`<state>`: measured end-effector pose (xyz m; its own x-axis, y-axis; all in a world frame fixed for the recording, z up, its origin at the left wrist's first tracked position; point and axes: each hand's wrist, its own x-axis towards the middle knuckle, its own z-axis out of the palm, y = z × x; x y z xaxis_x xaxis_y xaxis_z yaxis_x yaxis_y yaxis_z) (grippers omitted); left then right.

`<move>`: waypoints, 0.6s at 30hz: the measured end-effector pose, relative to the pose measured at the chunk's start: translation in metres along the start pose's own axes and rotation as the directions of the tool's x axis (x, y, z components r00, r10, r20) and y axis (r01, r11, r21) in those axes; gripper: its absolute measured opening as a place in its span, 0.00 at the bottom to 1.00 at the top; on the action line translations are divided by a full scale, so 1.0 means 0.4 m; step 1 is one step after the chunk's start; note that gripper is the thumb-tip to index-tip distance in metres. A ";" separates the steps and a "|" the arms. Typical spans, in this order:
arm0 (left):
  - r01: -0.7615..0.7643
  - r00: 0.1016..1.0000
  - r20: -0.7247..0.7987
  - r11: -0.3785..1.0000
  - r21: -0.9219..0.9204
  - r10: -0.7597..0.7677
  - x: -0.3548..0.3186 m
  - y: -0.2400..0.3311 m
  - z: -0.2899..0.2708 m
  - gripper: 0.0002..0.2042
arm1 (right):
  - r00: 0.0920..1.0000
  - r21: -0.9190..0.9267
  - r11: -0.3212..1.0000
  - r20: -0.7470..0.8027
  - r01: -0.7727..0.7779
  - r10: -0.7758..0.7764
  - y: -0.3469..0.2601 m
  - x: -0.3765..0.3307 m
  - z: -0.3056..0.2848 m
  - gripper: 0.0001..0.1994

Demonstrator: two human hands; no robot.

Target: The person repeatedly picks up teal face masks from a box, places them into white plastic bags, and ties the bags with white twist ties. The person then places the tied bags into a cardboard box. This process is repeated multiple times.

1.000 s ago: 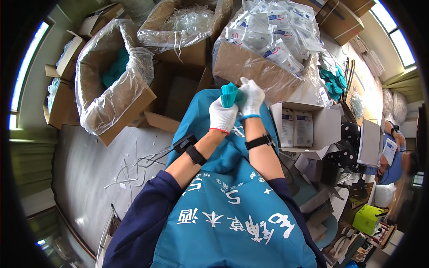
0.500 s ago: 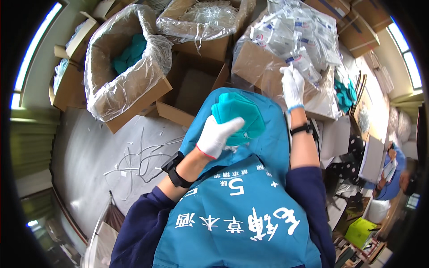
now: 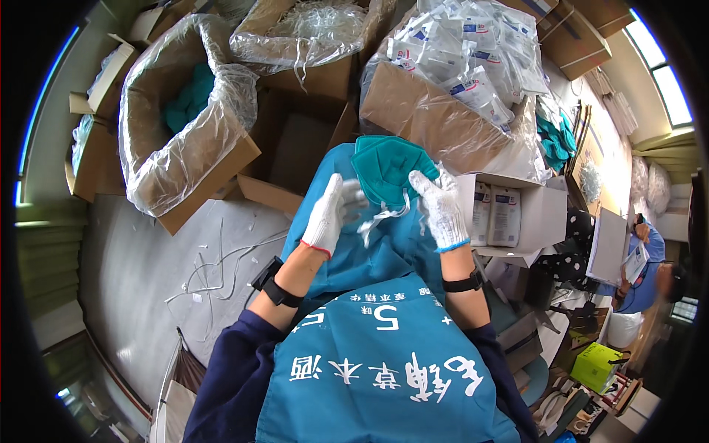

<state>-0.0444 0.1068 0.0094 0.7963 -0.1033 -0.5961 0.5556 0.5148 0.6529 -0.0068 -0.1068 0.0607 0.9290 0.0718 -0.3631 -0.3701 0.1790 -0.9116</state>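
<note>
Above my lap, covered by a blue apron (image 3: 384, 369), teal folded face masks (image 3: 391, 168) lie layered together. How many there are I cannot tell. White ear loops (image 3: 384, 215) dangle from their lower edge. My right hand (image 3: 444, 210), in a white knit glove with a blue cuff, pinches the masks at their right edge. To the left of them my left hand (image 3: 330, 214), gloved in white with a red cuff, is open, its fingers apart and slightly blurred. It appears to hold nothing.
Ahead stand a plastic-lined carton (image 3: 244, 159) with teal masks inside, an open brown carton (image 3: 269, 188), and a carton (image 3: 421, 111) heaped with white packets (image 3: 480, 92). A white box (image 3: 543, 221) holding packets is at my right. White straps (image 3: 207, 277) litter the left floor. A person (image 3: 642, 258) sits far right.
My right hand has come back from the packet heap to the masks and grips their right edge. My left hand has let go of them and moved left. The view has shifted slightly.
</note>
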 end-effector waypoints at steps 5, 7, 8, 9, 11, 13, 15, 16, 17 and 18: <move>-0.396 0.849 -0.328 0.909 0.126 0.415 0.030 0.039 0.098 0.17 | 0.968 -0.298 0.926 0.167 0.232 -0.189 0.035 0.007 0.061 0.06; -0.475 0.753 -0.467 0.874 0.101 0.464 0.075 0.047 0.102 0.18 | 0.988 0.148 0.983 0.093 0.106 -0.120 0.046 -0.005 0.119 0.10; -0.487 0.724 -0.505 0.867 0.107 0.469 0.090 0.054 0.104 0.18 | 0.989 0.253 0.967 0.148 -0.024 -0.014 0.051 -0.014 0.122 0.12; -0.497 0.695 -0.539 0.859 0.118 0.476 0.103 0.056 0.101 0.18 | 0.974 0.352 0.923 0.211 -0.155 0.083 0.068 -0.029 0.121 0.13; -0.548 0.681 -0.527 0.831 0.093 0.508 0.117 0.060 0.095 0.18 | 0.926 0.272 0.924 0.337 -0.270 0.171 0.126 -0.058 0.120 0.17; -0.558 0.690 -0.534 0.829 0.038 0.489 0.111 0.076 0.103 0.17 | 0.817 0.044 0.968 0.546 -0.247 0.184 0.156 -0.066 0.102 0.17; -0.582 0.664 -0.542 0.811 0.059 0.515 0.132 0.069 0.079 0.17 | 0.751 0.258 0.827 0.605 -0.500 0.265 0.108 -0.079 0.100 0.14; -0.581 0.645 -0.539 0.806 0.116 0.542 0.138 0.058 0.071 0.16 | 0.715 0.440 0.656 0.662 -0.613 0.224 0.102 -0.069 0.089 0.14; -0.573 0.636 -0.526 0.802 0.168 0.565 0.140 0.051 0.077 0.16 | 0.696 0.582 0.434 0.698 -0.688 0.168 0.093 -0.058 0.078 0.14; -0.598 0.654 -0.478 0.788 0.147 0.586 0.126 0.044 0.107 0.15 | 0.678 0.642 0.237 0.724 -0.729 0.126 0.080 -0.035 0.078 0.16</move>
<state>0.0156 0.0740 0.0109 0.7321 0.6410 -0.2305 -0.0036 0.3420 0.9397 -0.0315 -0.0715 0.0427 0.5833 0.7816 -0.2212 -0.7655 0.6200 0.1722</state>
